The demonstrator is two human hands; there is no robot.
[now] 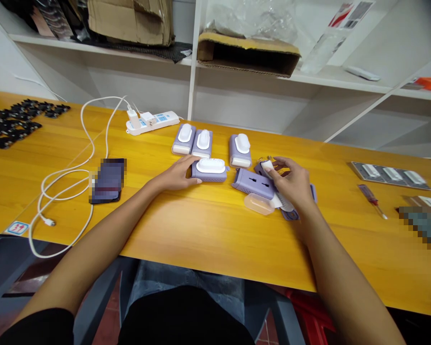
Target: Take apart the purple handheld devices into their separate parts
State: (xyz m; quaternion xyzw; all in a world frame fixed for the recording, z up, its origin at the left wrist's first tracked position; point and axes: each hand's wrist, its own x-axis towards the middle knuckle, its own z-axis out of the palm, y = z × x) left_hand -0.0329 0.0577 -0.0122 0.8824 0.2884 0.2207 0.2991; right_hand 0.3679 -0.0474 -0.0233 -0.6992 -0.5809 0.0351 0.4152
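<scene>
My left hand (179, 173) is closed round the left end of a purple device with a ribbed white oval top (210, 166), which lies on the table. My right hand (293, 181) pinches a small white piece (267, 166) between thumb and fingers, above some purple parts partly hidden by the hand. Between the hands lies a purple casing (254, 182) with two dark slots. A clear plastic cover (259, 203) rests in front of it. Behind, similar purple devices stand as a pair (184, 136) on the left and one alone (240, 149) nearer the right hand.
A power strip (158, 122) with plugged-in chargers and looping white cable (43, 191) occupies the left. Beside the cable lies a phone (109, 179). To the right are a screwdriver (372, 201) and a grey holder with white pieces (391, 175). Shelves (244, 100) rise behind.
</scene>
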